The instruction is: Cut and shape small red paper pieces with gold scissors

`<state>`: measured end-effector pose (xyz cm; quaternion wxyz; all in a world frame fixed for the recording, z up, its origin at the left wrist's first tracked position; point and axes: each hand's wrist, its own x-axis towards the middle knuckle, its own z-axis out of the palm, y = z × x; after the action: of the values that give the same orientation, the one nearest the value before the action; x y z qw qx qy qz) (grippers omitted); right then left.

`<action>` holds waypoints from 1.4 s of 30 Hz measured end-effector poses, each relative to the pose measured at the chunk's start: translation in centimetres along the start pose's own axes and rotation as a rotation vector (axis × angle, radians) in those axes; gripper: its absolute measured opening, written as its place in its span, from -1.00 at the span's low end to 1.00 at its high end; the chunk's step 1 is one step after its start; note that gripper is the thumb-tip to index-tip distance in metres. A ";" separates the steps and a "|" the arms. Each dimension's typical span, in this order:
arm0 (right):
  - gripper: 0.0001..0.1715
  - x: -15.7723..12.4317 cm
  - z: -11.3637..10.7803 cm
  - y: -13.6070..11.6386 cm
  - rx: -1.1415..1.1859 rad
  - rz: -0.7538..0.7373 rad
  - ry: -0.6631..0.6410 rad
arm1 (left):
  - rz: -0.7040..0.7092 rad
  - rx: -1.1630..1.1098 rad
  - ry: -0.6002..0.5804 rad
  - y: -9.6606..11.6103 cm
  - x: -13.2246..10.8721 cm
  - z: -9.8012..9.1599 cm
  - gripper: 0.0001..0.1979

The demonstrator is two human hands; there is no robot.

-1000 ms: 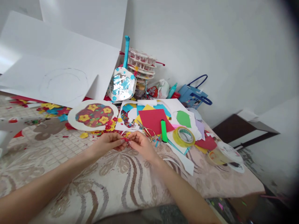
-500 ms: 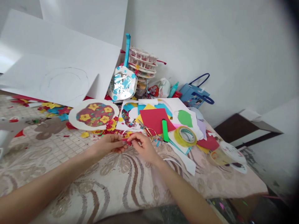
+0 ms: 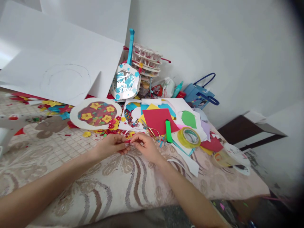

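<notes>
Between the fingertips of both hands is a small piece of red paper (image 3: pixel 127 141), mostly covered by the fingers. My left hand (image 3: pixel 114 144) pinches it from the left, and my right hand (image 3: pixel 143 144) pinches it from the right. Just beyond them lie scissors (image 3: pixel 153 132) with gold handles, next to a red paper sheet (image 3: pixel 158 122) and a green box cutter (image 3: pixel 168 131). To the left, an oval white-rimmed paper panel (image 3: pixel 76 115) carries yellow flowers on a red ground. Red and yellow paper flowers (image 3: pixel 114 124) lie at its right edge.
A roll of yellow tape (image 3: pixel 190 137) and a clear plastic tub (image 3: pixel 223 159) are on the right. White boards (image 3: pixel 59 47) lean at the back left. A blue-handled round paper fan (image 3: pixel 125 81) stands before a tiered white model (image 3: pixel 147 60). A blue bag (image 3: pixel 197 95) sits near the wall.
The view has tilted slightly, so the background sits a little higher. Both hands stay together at the red paper, the fingers shifting only slightly.
</notes>
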<state>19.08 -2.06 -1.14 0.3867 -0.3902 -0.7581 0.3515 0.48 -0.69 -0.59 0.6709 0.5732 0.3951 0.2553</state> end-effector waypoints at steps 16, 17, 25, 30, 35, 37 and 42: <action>-0.79 -0.1 0.6 0.6 0.276 0.211 -0.018 | -0.014 0.020 -0.027 0.2 -0.1 0.3 -0.73; -0.80 -0.1 0.7 0.6 0.270 0.210 -0.010 | -0.018 0.009 -0.027 0.2 -0.1 0.3 -0.73; -0.80 0.0 1.2 0.4 0.360 0.233 0.049 | -0.045 -0.022 -0.027 0.4 -0.2 0.4 -0.74; -0.80 0.0 0.6 0.1 0.393 0.238 0.010 | -0.048 -0.099 -0.024 0.5 -0.4 0.4 -0.78; -0.79 0.1 -0.3 -0.1 0.405 0.153 -0.060 | -0.106 -0.220 -0.034 0.4 -0.4 0.2 -0.78; -0.79 0.2 -0.6 0.0 0.415 0.126 -0.083 | -0.124 -0.279 -0.035 0.3 -0.4 0.0 -0.78; -0.83 0.1 -0.8 -0.1 0.333 0.101 -0.109 | -0.140 -0.318 -0.023 0.2 -0.3 -0.2 -0.77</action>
<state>19.72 -1.81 -0.65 0.3861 -0.3386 -0.6887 0.5118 0.23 -0.78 -0.37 0.7738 0.4338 0.3808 0.2606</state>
